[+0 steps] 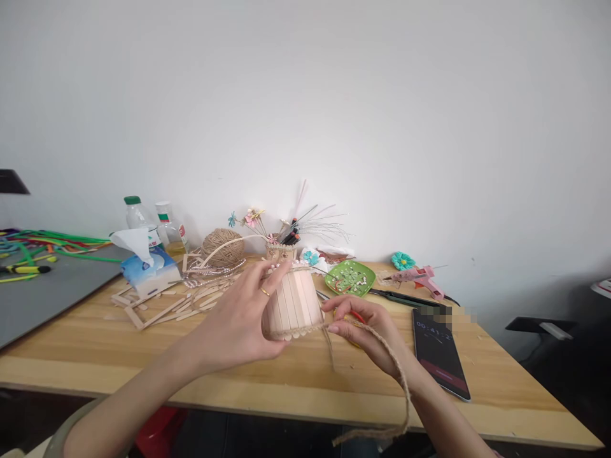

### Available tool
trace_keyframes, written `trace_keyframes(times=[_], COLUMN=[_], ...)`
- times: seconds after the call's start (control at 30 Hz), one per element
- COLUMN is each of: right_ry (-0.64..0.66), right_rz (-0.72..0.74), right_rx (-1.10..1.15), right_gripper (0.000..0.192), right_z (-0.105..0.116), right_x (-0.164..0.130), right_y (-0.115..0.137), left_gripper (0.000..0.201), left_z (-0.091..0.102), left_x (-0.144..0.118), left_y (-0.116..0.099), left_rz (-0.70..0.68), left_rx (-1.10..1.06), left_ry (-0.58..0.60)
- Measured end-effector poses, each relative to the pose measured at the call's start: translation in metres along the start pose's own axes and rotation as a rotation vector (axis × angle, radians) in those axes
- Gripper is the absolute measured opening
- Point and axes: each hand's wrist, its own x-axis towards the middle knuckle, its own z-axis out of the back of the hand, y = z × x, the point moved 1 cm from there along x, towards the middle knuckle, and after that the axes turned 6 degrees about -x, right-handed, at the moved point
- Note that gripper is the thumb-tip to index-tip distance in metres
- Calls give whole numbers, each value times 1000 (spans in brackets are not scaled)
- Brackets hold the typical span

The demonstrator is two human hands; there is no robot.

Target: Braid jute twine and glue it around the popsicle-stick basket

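Gripping stick cup, left hand (twine right)

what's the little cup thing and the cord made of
The cup, held by the left hand, looks like pale unfinished wooden craft sticks set side by side, seams visible. The cord, pinched by the right hand, looks like jute twine: brown, fuzzy, twisted.

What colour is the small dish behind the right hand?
Bright green dish, seen in the head view.
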Motion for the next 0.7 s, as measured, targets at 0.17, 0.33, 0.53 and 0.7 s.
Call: trace_keyframes(times=[0.17,0.33,0.53,0.7], right_ry=[31,51,87,74], right_rz=[-83,-121,-46,-88], right_rx=[38,273,540,628], right_gripper=[22,26,22,25], right_z=[3,-5,-15,-20], right_x=[0,3,5,8], right_y=[5,5,5,4], left_gripper=[101,99,96,96], left_z=[1,3,7,7], left_x=[-4,-8,-11,-11], left_y=[0,-3,-6,-3], left_rz=[-17,-21,-26,-48], left_rx=[-8,-75,-170,-204], left_ry=[10,-27,-94,-125])
